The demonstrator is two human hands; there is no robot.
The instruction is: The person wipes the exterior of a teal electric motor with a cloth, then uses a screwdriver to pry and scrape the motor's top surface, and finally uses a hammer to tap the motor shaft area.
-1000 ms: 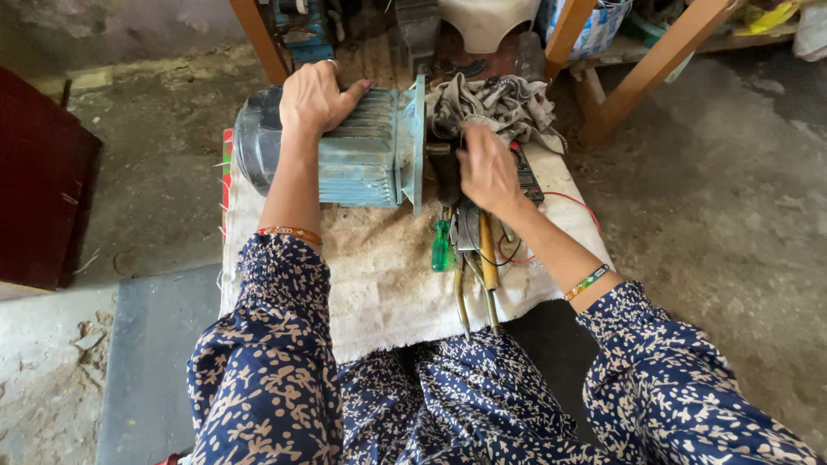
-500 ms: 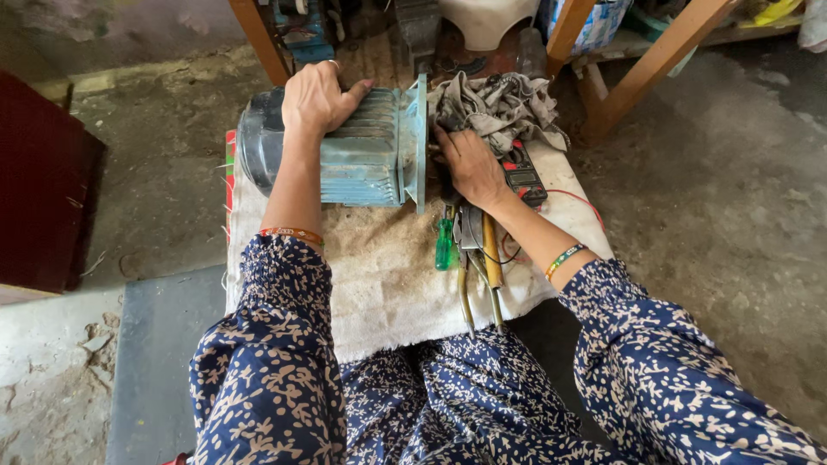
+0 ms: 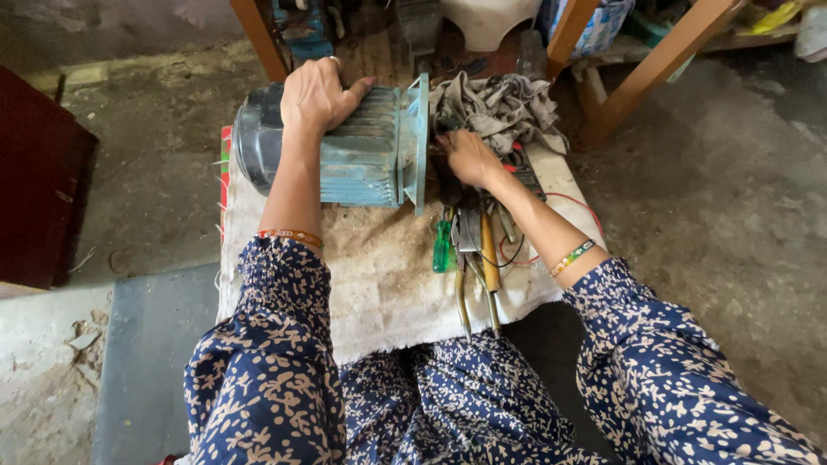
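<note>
A blue-green finned electric motor (image 3: 362,155) lies on its side on a dirty white cloth (image 3: 388,284). My left hand (image 3: 317,95) rests on top of the motor casing, gripping it. My right hand (image 3: 468,158) is at the motor's flanged end, fingers curled by the shaft area; what they hold is hidden. A grey rag (image 3: 500,108) lies just beyond that hand. Tools lie beside it: a green-handled screwdriver (image 3: 442,245), a wooden-handled tool (image 3: 489,254) and pliers (image 3: 469,284).
A meter with red wire (image 3: 525,172) sits under my right forearm. Wooden legs (image 3: 655,65) and clutter stand behind. A dark red panel (image 3: 39,207) is at left. Concrete floor (image 3: 732,215) surrounds the cloth. My patterned lap is below.
My right hand has slid left from the rag and meter toward the motor's flanged end. My left hand stays on the motor.
</note>
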